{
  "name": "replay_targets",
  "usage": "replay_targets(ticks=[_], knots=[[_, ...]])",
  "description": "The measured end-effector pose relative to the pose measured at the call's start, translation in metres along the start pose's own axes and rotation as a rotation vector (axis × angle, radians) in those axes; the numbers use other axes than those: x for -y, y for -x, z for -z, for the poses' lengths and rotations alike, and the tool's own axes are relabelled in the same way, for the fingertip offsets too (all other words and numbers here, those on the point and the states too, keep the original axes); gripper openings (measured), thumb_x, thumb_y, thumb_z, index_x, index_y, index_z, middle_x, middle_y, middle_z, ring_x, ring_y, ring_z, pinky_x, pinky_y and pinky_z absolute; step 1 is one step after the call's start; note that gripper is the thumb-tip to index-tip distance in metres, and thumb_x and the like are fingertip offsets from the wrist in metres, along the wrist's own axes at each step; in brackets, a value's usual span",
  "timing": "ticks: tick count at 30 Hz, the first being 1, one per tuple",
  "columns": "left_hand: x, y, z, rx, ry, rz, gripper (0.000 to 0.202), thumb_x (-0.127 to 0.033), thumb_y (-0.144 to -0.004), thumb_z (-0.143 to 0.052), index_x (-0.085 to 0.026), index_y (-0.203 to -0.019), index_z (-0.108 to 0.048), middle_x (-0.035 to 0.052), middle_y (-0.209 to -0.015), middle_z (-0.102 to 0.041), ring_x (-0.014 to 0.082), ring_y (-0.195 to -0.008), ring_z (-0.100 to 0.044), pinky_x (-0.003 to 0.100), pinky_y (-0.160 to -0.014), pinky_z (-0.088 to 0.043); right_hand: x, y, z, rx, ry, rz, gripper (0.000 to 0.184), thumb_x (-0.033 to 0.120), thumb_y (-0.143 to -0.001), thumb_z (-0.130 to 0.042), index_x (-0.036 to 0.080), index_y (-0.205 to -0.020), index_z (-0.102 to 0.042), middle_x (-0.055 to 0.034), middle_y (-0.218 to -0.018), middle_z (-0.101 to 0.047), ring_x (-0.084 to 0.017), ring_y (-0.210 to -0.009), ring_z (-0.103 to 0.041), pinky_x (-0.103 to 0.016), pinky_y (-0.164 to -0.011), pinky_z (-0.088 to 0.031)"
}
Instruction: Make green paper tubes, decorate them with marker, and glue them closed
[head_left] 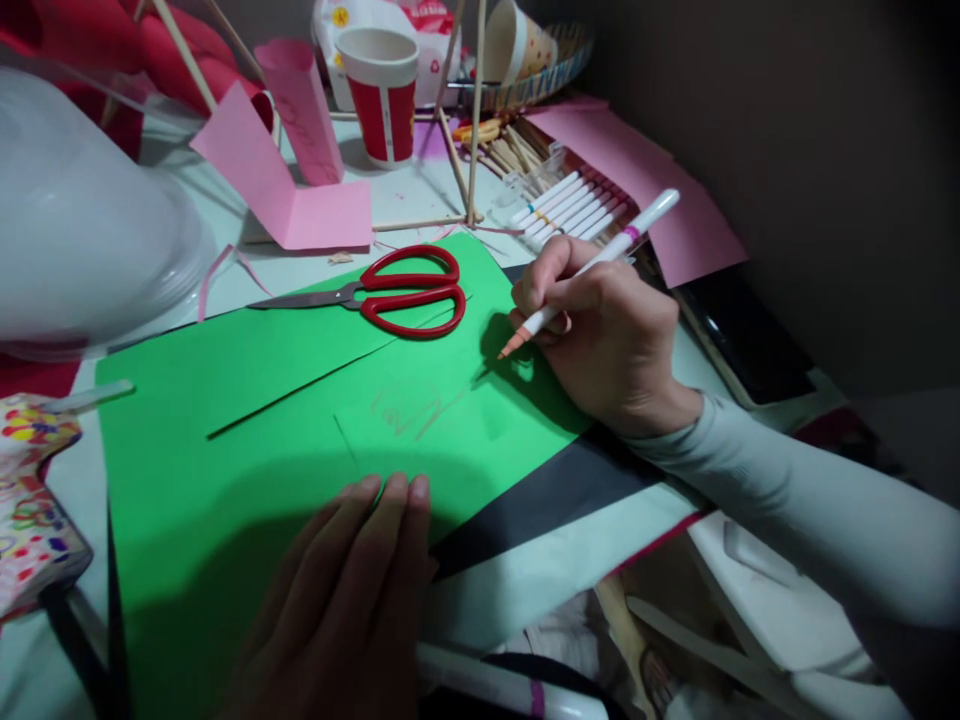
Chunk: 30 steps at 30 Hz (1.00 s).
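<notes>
My right hand (607,330) is closed around a white marker (619,245) with a purple ring, its orange-brown tip just above a sheet of green paper (172,420). Faint brownish pencil-like strokes show on the paper near the tip. My left hand (352,590) lies flat on the lower part of the sheet, fingers stretched out, in shadow. Red-handled scissors (412,290) rest on the sheet's upper part, blades pointing left. A thin dark slit or line runs diagonally below them. Another white marker or its cap (517,690) lies beside my left hand at the bottom edge.
Behind the sheet stand a folded pink paper (322,215), a red-and-white paper cup (379,100) and a frame of wooden sticks (475,130). A marker set (570,205) lies at the right, near a dark phone-like object (742,345). Clear plastic (82,220) bulges at the left.
</notes>
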<state>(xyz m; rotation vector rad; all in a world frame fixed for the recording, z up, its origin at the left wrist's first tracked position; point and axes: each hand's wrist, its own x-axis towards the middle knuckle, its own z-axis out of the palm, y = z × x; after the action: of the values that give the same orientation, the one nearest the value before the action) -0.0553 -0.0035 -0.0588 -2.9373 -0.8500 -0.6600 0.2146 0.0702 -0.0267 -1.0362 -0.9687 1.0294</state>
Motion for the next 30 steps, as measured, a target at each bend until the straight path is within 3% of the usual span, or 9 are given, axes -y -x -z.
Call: replay_targets(ticks=[6, 9, 13, 18, 24, 26, 30], knots=[[0.004, 0.001, 0.000, 0.002, 0.000, -0.061, 0.063, -0.009, -0.092, -0.049, -0.001, -0.154, -0.041, 0.0149, -0.140, -0.064, 0.0308, -0.130, -0.058, 0.038, -0.111, -0.048, 0.003, 0.001, -0.002, -0.018, -0.023, 0.019, 0.012, 0.015, -0.068, -0.062, 0.021, -0.059, -0.061, 0.0025, -0.056, -0.037, -0.012, -0.052, -0.028, -0.029, -0.048, -0.020], [0.001, 0.000, -0.001, 0.013, 0.011, -0.031, 0.063, -0.005, -0.090, -0.051, -0.001, -0.152, -0.043, 0.0149, -0.138, -0.065, 0.0308, -0.131, -0.056, 0.039, -0.114, -0.044, 0.002, 0.002, -0.003, 0.003, -0.033, 0.020, 0.009, 0.014, -0.073, -0.062, 0.019, -0.067, -0.065, 0.0022, -0.061, -0.042, -0.011, -0.053, -0.030, -0.028, -0.048, -0.021], [-0.003, 0.000, -0.003, 0.022, 0.037, 0.042, 0.060, -0.003, -0.092, -0.051, -0.004, -0.152, -0.044, 0.0136, -0.138, -0.065, 0.0297, -0.133, -0.053, 0.039, -0.117, -0.039, 0.000, 0.001, -0.001, 0.032, -0.063, 0.022, 0.006, 0.018, -0.081, -0.065, 0.018, -0.077, -0.069, 0.0028, -0.062, -0.041, -0.012, -0.054, -0.032, -0.028, -0.048, -0.021], [-0.003, -0.002, 0.000, 0.045, 0.037, -0.003, 0.057, -0.006, -0.094, -0.042, -0.006, -0.151, -0.046, 0.0134, -0.140, -0.062, 0.0296, -0.133, -0.051, 0.039, -0.114, -0.037, 0.004, -0.004, 0.006, -0.006, -0.082, 0.042, 0.014, 0.031, -0.084, -0.074, 0.019, -0.078, -0.071, 0.0031, -0.064, -0.039, -0.012, -0.057, -0.029, -0.026, -0.047, -0.021], [-0.007, -0.009, 0.001, 0.028, 0.037, 0.046, 0.049, -0.006, -0.093, -0.042, -0.006, -0.141, -0.054, 0.0141, -0.139, -0.062, 0.0291, -0.132, -0.051, 0.041, -0.113, -0.038, 0.014, 0.007, 0.009, -0.040, -0.063, -0.053, 0.013, 0.028, -0.080, -0.082, 0.019, -0.078, -0.074, 0.0009, -0.073, -0.053, -0.009, -0.064, -0.050, -0.019, -0.054, -0.040], [-0.008, -0.011, 0.000, 0.006, 0.037, 0.043, 0.048, -0.005, -0.093, -0.043, -0.004, -0.140, -0.055, 0.0141, -0.142, -0.061, 0.0289, -0.132, -0.051, 0.040, -0.113, -0.038, 0.015, 0.015, 0.006, 0.016, -0.046, -0.082, 0.008, 0.025, -0.081, -0.083, 0.020, -0.083, -0.076, 0.0004, -0.081, -0.060, -0.010, -0.070, -0.059, -0.020, -0.062, -0.048], [-0.010, -0.012, -0.001, 0.012, 0.055, 0.052, 0.047, -0.006, -0.095, -0.042, -0.003, -0.140, -0.054, 0.0144, -0.144, -0.061, 0.0295, -0.132, -0.051, 0.040, -0.114, -0.037, 0.007, 0.023, -0.003, 0.280, 0.053, -0.059, 0.007, 0.028, -0.094, -0.074, 0.022, -0.096, -0.076, -0.0018, -0.090, -0.068, -0.015, -0.081, -0.067, -0.028, -0.077, -0.054]])
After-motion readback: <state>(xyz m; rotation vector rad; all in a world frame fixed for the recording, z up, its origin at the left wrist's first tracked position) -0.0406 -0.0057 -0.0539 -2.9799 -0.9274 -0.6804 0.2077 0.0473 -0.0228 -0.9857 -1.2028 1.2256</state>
